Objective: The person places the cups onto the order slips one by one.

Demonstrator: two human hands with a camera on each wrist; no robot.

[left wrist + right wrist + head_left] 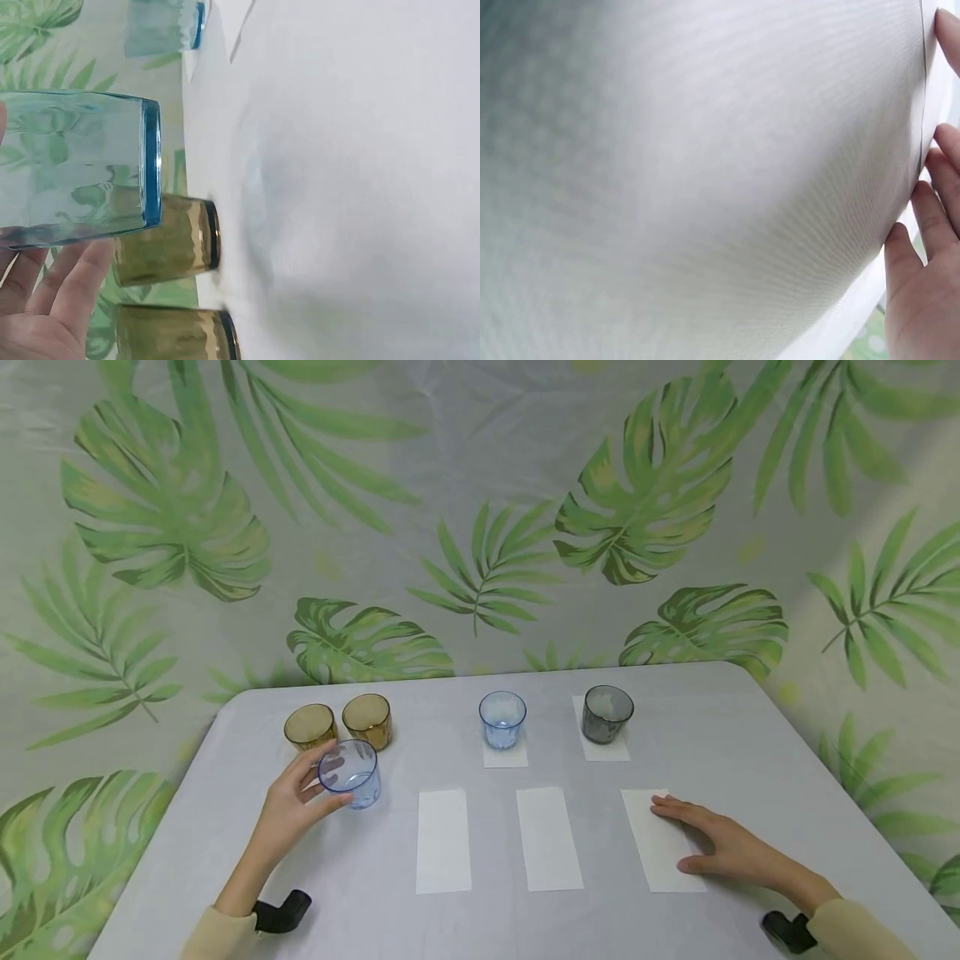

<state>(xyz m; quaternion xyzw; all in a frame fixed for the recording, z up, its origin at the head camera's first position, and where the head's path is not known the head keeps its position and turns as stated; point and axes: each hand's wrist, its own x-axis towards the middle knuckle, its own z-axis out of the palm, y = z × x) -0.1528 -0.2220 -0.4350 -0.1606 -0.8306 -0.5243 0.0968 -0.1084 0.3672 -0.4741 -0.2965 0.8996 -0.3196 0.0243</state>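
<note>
A white-covered counter (480, 922) is shown in front of a hanging cloth (480, 452) printed with green leaves. At the left, a clear blue glass (363, 783) is held by the left hand (291, 802). The glass is pinched at its left side, with the thumb set on the near side and the fingers (82, 285) curled at the far side. It is held roughly upright, mouth up, and in the left wrist view its base is seen raised clear of the white surface.

Just beyond it, two amber glasses, a left one (306, 725) and a right one (369, 720), are placed side by side; the left one is partly covered by the hand.

At the far middle, a second blue glass (502, 720) is stood on a white card (507, 760). To its right, a smoky grey glass (607, 717) is stood on another card (617, 753).

Nearer, three white cards are laid in a row: a left card (443, 842), a middle card (550, 840) and a right card (660, 845). The right card is partly covered by the right hand (723, 847), whose fingers are extended, with the thumb spread away from them. How firmly the card is pressed cannot be told. On both wrists, cream sleeves and black devices are worn.
</note>
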